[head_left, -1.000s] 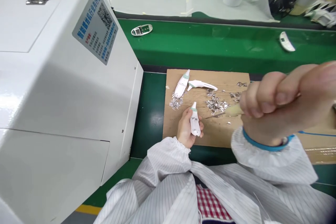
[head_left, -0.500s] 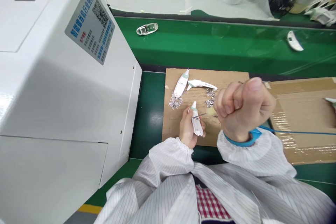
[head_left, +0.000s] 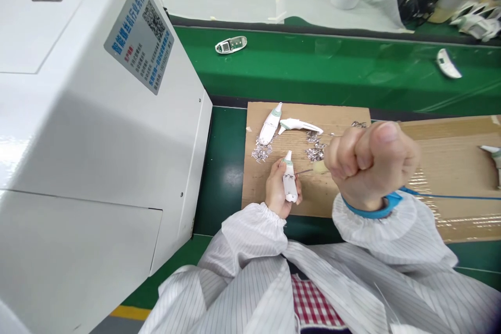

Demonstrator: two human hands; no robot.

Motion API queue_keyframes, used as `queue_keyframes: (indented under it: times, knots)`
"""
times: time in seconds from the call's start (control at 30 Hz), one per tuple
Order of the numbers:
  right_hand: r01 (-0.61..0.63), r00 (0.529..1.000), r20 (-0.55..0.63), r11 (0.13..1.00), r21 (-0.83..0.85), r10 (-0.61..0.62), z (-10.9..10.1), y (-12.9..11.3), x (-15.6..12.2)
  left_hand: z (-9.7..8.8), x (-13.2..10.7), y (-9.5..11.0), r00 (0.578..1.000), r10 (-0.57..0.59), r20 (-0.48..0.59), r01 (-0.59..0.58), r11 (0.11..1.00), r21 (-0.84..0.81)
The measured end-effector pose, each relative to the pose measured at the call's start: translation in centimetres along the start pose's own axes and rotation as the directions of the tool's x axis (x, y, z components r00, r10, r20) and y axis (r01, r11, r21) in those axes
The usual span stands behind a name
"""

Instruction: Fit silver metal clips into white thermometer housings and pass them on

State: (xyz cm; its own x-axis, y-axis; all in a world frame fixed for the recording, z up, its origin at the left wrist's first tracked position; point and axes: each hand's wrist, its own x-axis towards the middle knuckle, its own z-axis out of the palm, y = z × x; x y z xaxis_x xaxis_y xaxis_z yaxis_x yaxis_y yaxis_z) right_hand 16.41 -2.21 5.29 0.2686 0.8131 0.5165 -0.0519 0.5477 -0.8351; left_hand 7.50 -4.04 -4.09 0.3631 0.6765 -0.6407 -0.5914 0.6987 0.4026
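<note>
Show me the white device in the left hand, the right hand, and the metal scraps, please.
White device (head_left: 290,186): head view, on its white body.
Right hand (head_left: 370,164): head view, on its knuckles.
Metal scraps (head_left: 315,153): head view, on the pile's middle.

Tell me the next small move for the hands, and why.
Probably ease the metal tip of the wooden-handled tool onto the white plastic device in the left hand. The right hand grips the handle in a fist, aiming the tip at the device's edge, and the left hand holds the device upright, ready to work on.
</note>
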Motion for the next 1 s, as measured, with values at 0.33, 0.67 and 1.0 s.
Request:
queue_keyframes:
  times: [0.33,0.67,1.0]
  knots:
    - [0.006,1.000,0.009,0.998,0.069,-0.006,0.2,0.7,-0.4,-0.1,0.2,-0.1,1.000,0.017,0.012,-0.017,1.000,0.007]
    - [-0.049,0.995,0.097,0.985,0.164,0.034,0.0,1.2,-0.3,-0.3,0.3,-0.1,0.999,0.029,0.037,-0.030,1.000,0.008]
    - [-0.123,0.992,0.013,0.980,0.155,0.123,0.0,1.2,0.1,-0.3,0.3,0.2,0.999,-0.005,0.041,0.004,0.999,0.033]
